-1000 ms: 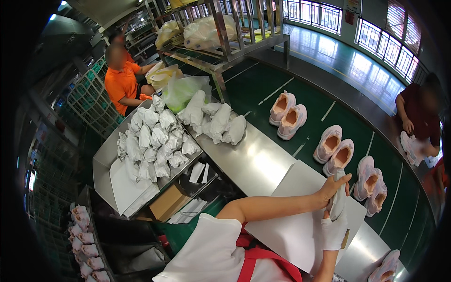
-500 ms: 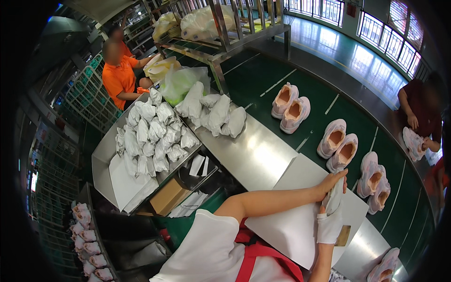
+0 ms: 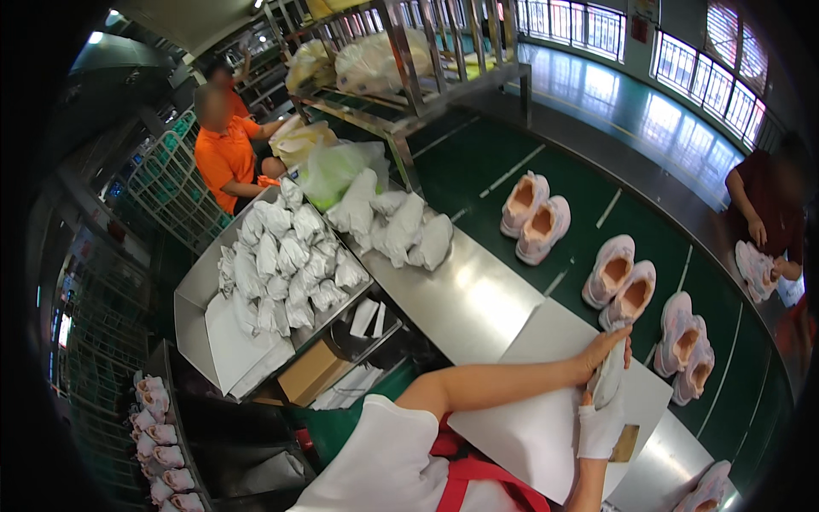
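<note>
Between my two hands is a slim shoe-shaped bundle in pale grey-white paper (image 3: 607,382), upright over the workbench. My left hand (image 3: 607,348) reaches across from the left and is closed round its upper end. My right hand (image 3: 601,424), in a white glove with bare fingertips, grips the lower end; some of its fingers are hidden behind the bundle. Large sheets of white paper (image 3: 520,427) lie on the bench under my arms. Just beyond my left hand, a pair of pink-and-white sneakers (image 3: 621,282) stands on the green conveyor belt (image 3: 478,166).
More sneaker pairs (image 3: 536,218) stand along the belt. A metal tray (image 3: 192,299) at left is heaped with paper-wrapped bundles (image 3: 281,256); several more lie on the steel bench (image 3: 465,286). A metal rack (image 3: 401,128) stands beyond. Co-workers in orange (image 3: 226,158) and dark red (image 3: 768,200) are nearby.
The whole view has shifted slightly, with the scene sitting a little lower and further right. Both hands keep hold of the wrapped bundle, which tilts slightly differently.
</note>
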`<state>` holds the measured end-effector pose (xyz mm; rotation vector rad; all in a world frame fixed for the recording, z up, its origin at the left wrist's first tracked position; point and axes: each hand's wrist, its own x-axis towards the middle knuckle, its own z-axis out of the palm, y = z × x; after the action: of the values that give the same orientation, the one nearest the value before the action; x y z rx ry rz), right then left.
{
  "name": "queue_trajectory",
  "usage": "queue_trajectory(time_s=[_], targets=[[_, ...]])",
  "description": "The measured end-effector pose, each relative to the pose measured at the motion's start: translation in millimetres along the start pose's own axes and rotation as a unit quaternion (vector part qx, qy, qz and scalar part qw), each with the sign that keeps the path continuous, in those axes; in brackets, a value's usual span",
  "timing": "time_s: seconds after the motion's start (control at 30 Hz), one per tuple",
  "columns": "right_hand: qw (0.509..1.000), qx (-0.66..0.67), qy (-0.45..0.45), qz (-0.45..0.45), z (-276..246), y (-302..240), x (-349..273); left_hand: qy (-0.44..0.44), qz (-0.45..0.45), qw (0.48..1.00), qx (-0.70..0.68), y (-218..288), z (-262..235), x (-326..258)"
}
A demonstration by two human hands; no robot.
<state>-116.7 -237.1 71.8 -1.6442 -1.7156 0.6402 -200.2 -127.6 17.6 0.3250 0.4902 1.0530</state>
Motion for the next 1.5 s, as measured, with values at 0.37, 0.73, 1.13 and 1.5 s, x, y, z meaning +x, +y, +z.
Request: queue_trajectory(time_s=[0.37, 0.73, 1.13, 1.5], targets=[[0.991, -0.116, 0.068, -0.016, -37.2, 24.4, 5.3, -0.069, -0.034, 0.995, 0.069, -6.9, 28.1, 12.0], [0.934, -0.323, 0.138, 0.067, -186.3, 98.3, 30.2, -0.089, 0.338, 0.659, 0.666, -64.6, 89.4, 198.7], [0.928, -0.366, -0.068, -0.009, -162.5, 90.2, 154.9, -0.166, 0.151, 0.603, 0.765, -65.8, 69.7, 257.9], [0.878, -0.457, -0.106, 0.099, -158.8, 111.4, 168.8, -0.132, 0.201, 0.537, 0.809, -108.7, 102.3, 259.9]])
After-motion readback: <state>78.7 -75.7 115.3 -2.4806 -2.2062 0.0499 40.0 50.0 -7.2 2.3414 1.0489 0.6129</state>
